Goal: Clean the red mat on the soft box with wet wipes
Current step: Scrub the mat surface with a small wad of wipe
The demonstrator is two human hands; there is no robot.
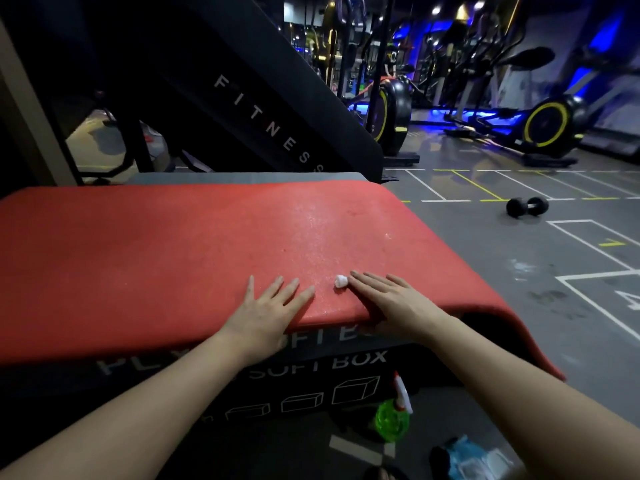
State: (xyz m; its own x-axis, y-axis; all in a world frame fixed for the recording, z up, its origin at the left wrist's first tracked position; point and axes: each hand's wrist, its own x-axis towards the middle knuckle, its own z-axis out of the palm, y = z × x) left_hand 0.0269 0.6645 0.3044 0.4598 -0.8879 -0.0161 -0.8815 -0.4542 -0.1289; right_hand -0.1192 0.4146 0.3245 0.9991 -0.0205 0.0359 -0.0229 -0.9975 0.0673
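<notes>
A red mat (173,244) covers the top of a black soft box (311,386) and droops over its right side. My left hand (270,313) lies flat on the mat near the front edge, fingers spread. My right hand (391,303) also lies flat with straight fingers, a little to the right. A small white wad of wet wipe (340,280) sits on the mat touching the tip of my right hand's fingers. The mat's right half looks wet and glistening.
A green spray bottle (393,415) stands on the floor by the box, with a blue wipes pack (474,459) near it. A black dumbbell (527,206) lies on the grey floor to the right. Exercise bikes (547,126) and a black slanted machine (263,109) stand behind.
</notes>
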